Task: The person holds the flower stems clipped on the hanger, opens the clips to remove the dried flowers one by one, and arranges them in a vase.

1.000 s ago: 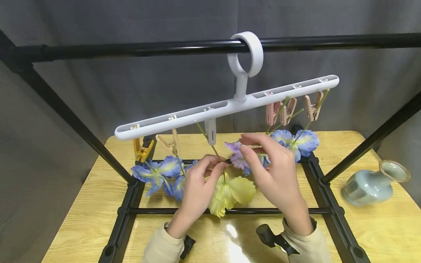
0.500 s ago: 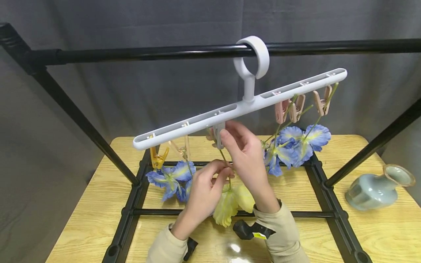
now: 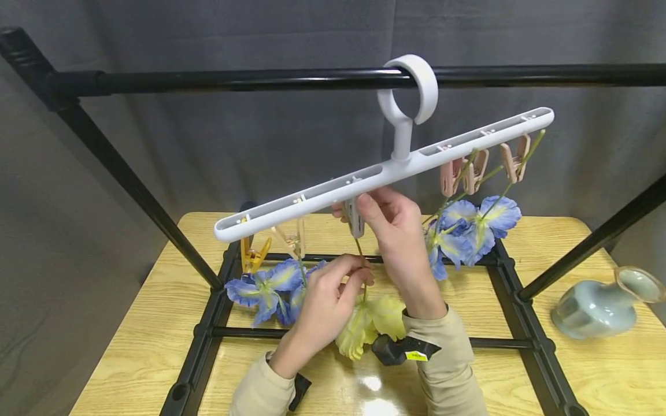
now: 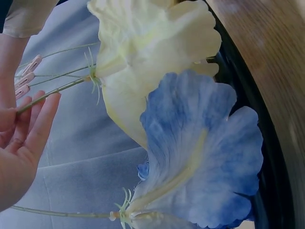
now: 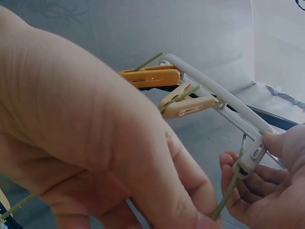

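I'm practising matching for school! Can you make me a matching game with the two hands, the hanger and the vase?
Things:
1. Left hand
2. Right hand
3. White hanger
4. Vase

Where or what:
A. hooked over the black bar
B. pinches the stem of the yellow flower
C. on the table, far right in the head view
D. pinches a pale grey clip

Right pairs: 1-B, 2-D, 3-A, 4-C

The yellow flower (image 3: 358,329) points down, green stem (image 5: 228,192) at the pale clip (image 5: 251,156).
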### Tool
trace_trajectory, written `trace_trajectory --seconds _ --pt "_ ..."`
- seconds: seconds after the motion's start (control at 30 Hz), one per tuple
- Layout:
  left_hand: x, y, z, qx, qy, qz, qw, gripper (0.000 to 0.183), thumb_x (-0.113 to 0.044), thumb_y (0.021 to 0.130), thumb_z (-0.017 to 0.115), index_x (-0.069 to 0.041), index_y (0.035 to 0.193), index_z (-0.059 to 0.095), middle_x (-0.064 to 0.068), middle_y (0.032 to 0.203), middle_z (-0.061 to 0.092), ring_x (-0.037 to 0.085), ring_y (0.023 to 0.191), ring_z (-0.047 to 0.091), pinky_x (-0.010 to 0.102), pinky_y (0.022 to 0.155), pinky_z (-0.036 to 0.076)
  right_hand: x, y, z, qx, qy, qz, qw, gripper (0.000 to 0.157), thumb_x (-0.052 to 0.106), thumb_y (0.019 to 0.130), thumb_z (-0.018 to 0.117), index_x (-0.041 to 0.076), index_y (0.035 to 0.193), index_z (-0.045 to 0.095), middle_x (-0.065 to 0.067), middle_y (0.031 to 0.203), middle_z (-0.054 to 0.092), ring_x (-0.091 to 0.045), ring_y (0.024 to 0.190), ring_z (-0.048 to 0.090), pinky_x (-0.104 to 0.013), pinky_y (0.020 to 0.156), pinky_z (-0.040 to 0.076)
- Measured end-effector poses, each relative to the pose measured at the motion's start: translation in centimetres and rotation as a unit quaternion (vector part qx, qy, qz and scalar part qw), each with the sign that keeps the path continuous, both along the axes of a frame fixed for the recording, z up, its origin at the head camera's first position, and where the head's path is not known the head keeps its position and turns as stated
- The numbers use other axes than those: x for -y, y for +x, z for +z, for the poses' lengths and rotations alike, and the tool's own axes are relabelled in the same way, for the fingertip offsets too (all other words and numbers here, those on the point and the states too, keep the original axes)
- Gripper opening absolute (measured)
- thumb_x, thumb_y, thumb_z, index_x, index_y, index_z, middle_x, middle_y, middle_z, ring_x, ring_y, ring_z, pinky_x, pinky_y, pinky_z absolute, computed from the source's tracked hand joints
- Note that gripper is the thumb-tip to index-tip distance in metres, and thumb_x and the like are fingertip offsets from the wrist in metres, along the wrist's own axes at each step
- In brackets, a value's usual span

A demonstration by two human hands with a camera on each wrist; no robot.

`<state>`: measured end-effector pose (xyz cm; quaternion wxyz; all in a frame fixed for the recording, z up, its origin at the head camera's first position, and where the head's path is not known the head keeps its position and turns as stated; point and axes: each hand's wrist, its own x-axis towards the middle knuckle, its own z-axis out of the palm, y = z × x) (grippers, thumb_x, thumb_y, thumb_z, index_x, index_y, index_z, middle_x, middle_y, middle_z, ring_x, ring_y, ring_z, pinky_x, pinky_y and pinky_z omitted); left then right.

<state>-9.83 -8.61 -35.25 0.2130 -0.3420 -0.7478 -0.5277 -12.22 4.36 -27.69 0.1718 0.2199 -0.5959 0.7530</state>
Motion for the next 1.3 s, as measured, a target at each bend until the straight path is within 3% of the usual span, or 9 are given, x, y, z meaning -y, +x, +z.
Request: trace_trajectory --seconds 0.13,0.3,0.43,0.53,0.67,0.87,1.07,1.2,1.3 --pt "0.2 -0.1 -0.2 -0.007 -0.031 0.001 0.9995 0.012 0.004 0.097 0.063 -0.004 0.092 0.068 0.004 0.084 0.071 0.012 0.07 0.064 0.019 0.063 0.054 -0.1 -0.4 -0.1 -0.034 -0.002 0.006 0.999 0.049 0.048 0.097 0.072 0.0 0.109 0.07 -0.001 0.089 0.075 -0.017 0.084 0.069 -0.028 0.076 0.054" --pt "0.9 0.0 -0.1 0.025 -0.106 -0.005 0.9941 0.011 0.003 0.098 0.06 -0.006 0.093 0.065 0.0 0.08 0.068 0.006 0.064 0.055 0.019 0.058 0.049 -0.1 -1.1 -0.2 -0.068 0.007 0.008 0.998 0.053 0.048 0.097 0.071 -0.003 0.111 0.067 0.001 0.092 0.073 -0.016 0.085 0.07 -0.026 0.076 0.053" --pt "1.7 0.2 0.4 0.077 -0.17 -0.018 0.9824 0.014 -0.001 0.099 0.055 -0.007 0.097 0.067 -0.003 0.08 0.065 0.006 0.065 0.052 0.022 0.058 0.048 -0.1 -1.3 -0.1 -0.074 0.023 -0.014 0.997 0.058 0.05 0.098 0.069 -0.007 0.111 0.066 0.002 0.092 0.072 -0.016 0.084 0.069 -0.025 0.075 0.051" --pt "2.1 0.3 0.8 0.105 -0.211 -0.034 0.9712 0.017 -0.003 0.101 0.054 -0.008 0.095 0.068 -0.004 0.082 0.063 0.008 0.071 0.054 0.026 0.067 0.051 -0.2 -1.5 -0.1 -0.079 0.03 -0.026 0.996 0.063 0.053 0.097 0.068 -0.008 0.11 0.066 0.001 0.092 0.072 -0.017 0.085 0.069 -0.026 0.073 0.052" --pt "2.5 0.4 1.2 0.106 -0.241 -0.075 0.9616 0.015 -0.006 0.102 0.058 -0.01 0.093 0.069 -0.005 0.087 0.065 0.008 0.082 0.058 0.03 0.081 0.053 -0.4 -1.5 -0.1 -0.079 0.036 -0.03 0.996 0.065 0.056 0.096 0.067 -0.008 0.111 0.067 -0.003 0.093 0.073 -0.017 0.088 0.072 -0.026 0.074 0.054" --pt "2.5 1.4 2.3 0.065 -0.21 -0.143 0.965 0.012 -0.006 0.104 0.06 -0.006 0.106 0.072 0.001 0.103 0.073 0.006 0.092 0.065 0.024 0.086 0.054 -0.9 -1.1 -0.1 -0.05 0.047 -0.021 0.997 0.058 0.051 0.098 0.068 -0.005 0.114 0.068 -0.005 0.094 0.073 -0.021 0.089 0.071 -0.028 0.079 0.055" --pt "1.9 2.5 2.9 0.022 -0.132 -0.159 0.9781 0.02 -0.003 0.103 0.061 -0.004 0.119 0.073 0.0 0.096 0.07 0.004 0.088 0.062 0.019 0.081 0.053 -1.4 -0.2 0.5 -0.021 0.089 -0.061 0.994 0.019 0.008 0.103 0.063 -0.007 0.113 0.069 -0.015 0.098 0.073 -0.022 0.09 0.072 -0.028 0.081 0.056" --pt "1.6 2.6 2.9 -0.011 -0.084 -0.167 0.9823 0.017 0.003 0.1 0.061 -0.003 0.112 0.073 0.001 0.092 0.07 0.005 0.083 0.064 0.018 0.077 0.054 -1.7 0.6 1.1 -0.006 0.162 -0.124 0.979 0.017 0.004 0.099 0.068 -0.006 0.113 0.071 -0.015 0.103 0.075 -0.016 0.093 0.072 -0.028 0.086 0.057" --pt "1.5 2.6 2.8 0.008 -0.07 -0.171 0.9827 0.015 0.003 0.101 0.059 -0.004 0.105 0.072 0.001 0.09 0.071 0.005 0.08 0.064 0.019 0.074 0.055 -2.4 1.6 1.4 -0.047 0.218 -0.175 0.959 0.016 0.003 0.097 0.072 -0.003 0.112 0.072 -0.011 0.105 0.076 -0.016 0.093 0.072 -0.025 0.085 0.057"
